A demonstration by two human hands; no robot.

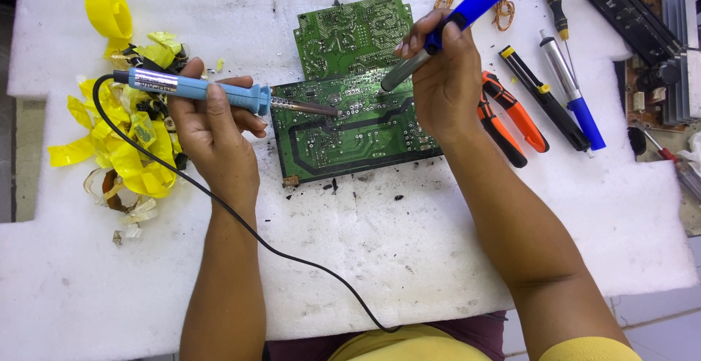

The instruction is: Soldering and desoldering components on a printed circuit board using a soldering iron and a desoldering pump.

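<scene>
My left hand (212, 124) fingers grip soldering iron (197, 89), tip on green circuit board (350, 124); right hand (442, 76) clasps blue desoldering pump (449, 25) beside it. Joints mostly untouched, I judge.

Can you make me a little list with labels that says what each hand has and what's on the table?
left hand: holds a light blue soldering iron, its tip on the green circuit board
right hand: holds a blue desoldering pump, its nozzle down on the same board
cord: black cable runs from the iron toward the person
left of the board: pile of yellow tape scraps
right of the board: orange pliers, a second blue pump
surface: white foam sheet
</scene>
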